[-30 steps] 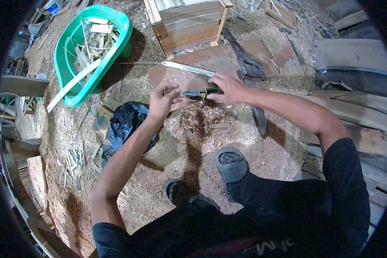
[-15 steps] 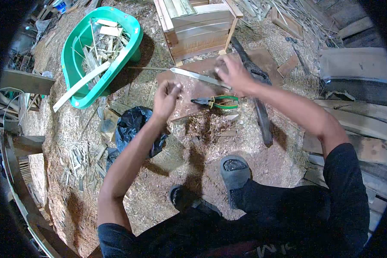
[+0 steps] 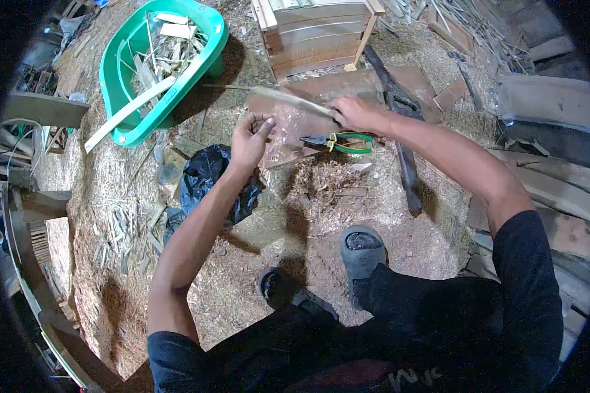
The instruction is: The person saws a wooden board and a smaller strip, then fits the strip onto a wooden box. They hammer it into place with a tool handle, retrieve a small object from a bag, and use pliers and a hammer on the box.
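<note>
My right hand is closed around the near end of a pale flat strip, which is blurred by motion and points left and away from me. Nothing shows in my left hand; its fingers are loosely bent, with the thumb a little apart, left of the strip. Between and below the hands lies a pair of pliers with green and yellow handles. Under the strip is a brown board dusted with shavings.
A green plastic tub full of wood scraps stands at the upper left. Beyond the board is a wooden box. A black plastic bag sits left, a dark wooden bar right. Planks are stacked at far right.
My right hand has closed on the strip's near end, and the strip has begun to move. My left hand has stayed nearly in place. The whole view has shifted slightly.
</note>
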The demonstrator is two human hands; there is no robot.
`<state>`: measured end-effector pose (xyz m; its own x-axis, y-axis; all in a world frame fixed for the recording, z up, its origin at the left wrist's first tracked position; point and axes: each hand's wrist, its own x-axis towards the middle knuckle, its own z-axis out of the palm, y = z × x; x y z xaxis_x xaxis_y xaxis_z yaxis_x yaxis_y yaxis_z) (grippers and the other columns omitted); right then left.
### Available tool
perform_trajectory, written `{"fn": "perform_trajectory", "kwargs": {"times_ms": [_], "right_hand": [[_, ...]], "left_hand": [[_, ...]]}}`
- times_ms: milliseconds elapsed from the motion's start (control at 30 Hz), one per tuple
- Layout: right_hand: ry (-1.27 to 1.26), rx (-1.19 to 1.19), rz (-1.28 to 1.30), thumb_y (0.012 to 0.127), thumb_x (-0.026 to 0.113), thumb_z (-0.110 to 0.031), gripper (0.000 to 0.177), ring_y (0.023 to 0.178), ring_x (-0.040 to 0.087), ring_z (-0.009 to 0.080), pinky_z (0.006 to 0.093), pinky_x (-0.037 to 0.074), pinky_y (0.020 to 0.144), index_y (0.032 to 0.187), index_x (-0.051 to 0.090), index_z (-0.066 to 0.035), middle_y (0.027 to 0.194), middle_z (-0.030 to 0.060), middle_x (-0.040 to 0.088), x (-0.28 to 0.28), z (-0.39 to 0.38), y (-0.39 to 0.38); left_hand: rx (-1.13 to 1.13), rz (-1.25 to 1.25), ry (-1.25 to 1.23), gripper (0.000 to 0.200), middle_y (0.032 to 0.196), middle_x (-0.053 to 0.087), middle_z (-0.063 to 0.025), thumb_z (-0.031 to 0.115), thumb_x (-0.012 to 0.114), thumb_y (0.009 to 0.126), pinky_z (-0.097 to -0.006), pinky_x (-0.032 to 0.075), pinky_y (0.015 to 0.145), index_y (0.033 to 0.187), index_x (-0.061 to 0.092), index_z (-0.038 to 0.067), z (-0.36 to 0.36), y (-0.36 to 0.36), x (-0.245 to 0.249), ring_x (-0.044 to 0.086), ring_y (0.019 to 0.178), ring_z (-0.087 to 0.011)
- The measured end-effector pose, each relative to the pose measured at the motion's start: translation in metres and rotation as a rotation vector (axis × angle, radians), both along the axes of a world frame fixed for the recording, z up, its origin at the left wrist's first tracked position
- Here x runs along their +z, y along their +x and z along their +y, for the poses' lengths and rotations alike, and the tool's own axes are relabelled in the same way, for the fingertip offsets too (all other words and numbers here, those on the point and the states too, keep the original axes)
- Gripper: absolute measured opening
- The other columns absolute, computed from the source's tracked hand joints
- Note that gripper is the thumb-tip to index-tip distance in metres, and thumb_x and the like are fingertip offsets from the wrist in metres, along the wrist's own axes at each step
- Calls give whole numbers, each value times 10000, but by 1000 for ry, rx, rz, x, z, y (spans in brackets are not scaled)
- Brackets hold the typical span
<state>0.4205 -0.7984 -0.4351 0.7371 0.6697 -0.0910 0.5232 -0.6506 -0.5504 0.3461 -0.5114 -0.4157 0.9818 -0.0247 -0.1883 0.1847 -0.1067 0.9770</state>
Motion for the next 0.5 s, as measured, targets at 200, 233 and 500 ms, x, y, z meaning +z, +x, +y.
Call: {"fn": "perform_trajectory", "kwargs": {"times_ms": [200,233,500], "right_hand": [[-63,79,187,899,571,-173,236,1000,626,414,480,492,878,1042,664,-10,1012,238,659,0,46,3],[-9,47,107,901,574,-160,234,998,626,405,473,491,882,1052,663,-4,1022,229,659,1,47,-2],[168,-261,-233,894,592,-149,200,975,585,382,474,462,875,1032,625,-8,1005,174,594,2,-29,-38]], "left_hand": [[-50,1,147,185,859,686,-34,140,668,941,-261,499,657,1053,663,-8,19,-12,9,617,750,-94],[-24,-34,131,193,826,670,-32,136,674,934,-255,487,654,1044,670,-22,17,-16,6,594,735,-87],[-213,-208,364,194,833,666,-44,190,677,936,-302,489,714,992,668,5,-29,-9,7,585,773,-122]]}}
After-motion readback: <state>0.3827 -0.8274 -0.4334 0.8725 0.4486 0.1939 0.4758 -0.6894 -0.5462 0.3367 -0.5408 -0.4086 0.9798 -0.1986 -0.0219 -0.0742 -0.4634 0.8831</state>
